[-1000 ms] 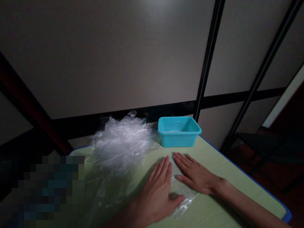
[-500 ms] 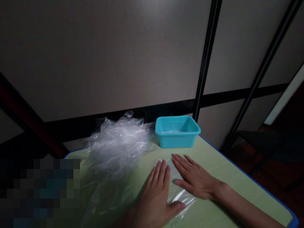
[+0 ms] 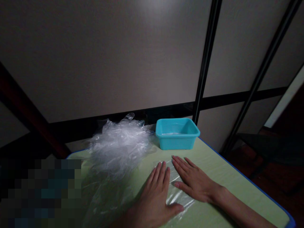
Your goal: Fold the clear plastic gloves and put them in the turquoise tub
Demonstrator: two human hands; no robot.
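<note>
Both of my hands lie flat on a clear plastic bag (image 3: 177,198) spread on the green tabletop. My left hand (image 3: 155,196) rests on its left part, fingers stretched forward and thumb out to the right. Across from it, my right hand (image 3: 193,180) presses on the right part, palm down, fingers pointing to the far left. Neither hand grips anything. Parts of the bag are hidden under the hands. A heap of crumpled clear plastic bags (image 3: 120,145) sits beyond my left hand, its loose film trailing toward the near left.
A turquoise plastic basket (image 3: 177,142) stands at the far edge, with something pale on its bottom. The green table (image 3: 237,190) has a blue rim. Behind it rises a cupboard with sliding doors (image 3: 123,63). A dark chair-like shape (image 3: 273,145) is at the right.
The view has tilted very slightly, so the basket and bags appear a little lower. Both hands stay flat on the plastic bag, with hardly any movement.
</note>
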